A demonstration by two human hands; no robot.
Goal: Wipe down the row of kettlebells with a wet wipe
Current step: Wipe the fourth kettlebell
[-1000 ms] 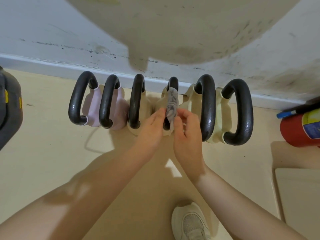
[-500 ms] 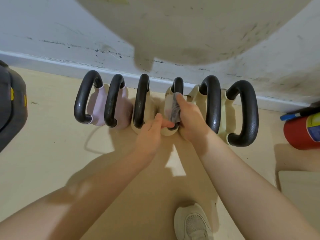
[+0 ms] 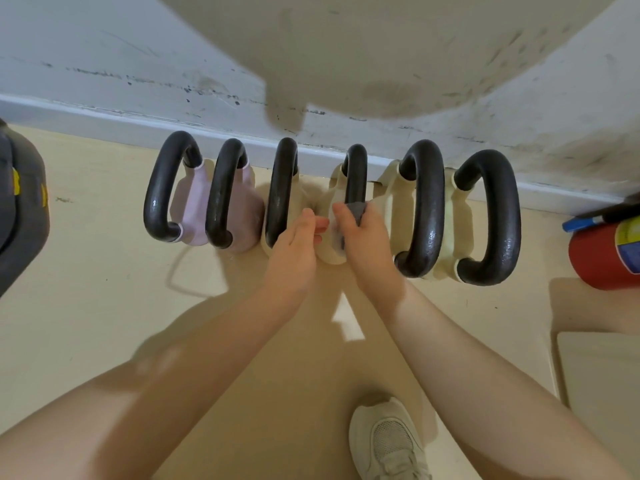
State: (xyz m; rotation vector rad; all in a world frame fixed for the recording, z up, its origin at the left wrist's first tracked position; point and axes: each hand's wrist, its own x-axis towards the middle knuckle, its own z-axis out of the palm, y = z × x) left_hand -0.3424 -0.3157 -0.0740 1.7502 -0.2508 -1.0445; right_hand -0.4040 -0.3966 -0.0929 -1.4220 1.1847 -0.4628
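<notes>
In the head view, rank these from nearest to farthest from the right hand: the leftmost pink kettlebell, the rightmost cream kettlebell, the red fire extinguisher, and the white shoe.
From the right hand:
1. Rightmost cream kettlebell, just to its right in the row.
2. Leftmost pink kettlebell and white shoe, at the row's left end and below by the bottom edge; too close to call.
3. Red fire extinguisher, at the far right edge.

Wet wipe (image 3: 356, 209), held stretched between both hands over 4th kettlebell handle (image 3: 356, 174) 1 s ago, is now bunched under R hand (image 3: 367, 237), which has been closed round handle's near part. L hand (image 3: 298, 244) was drawn off wipe, fingers now beside cream body.
</notes>
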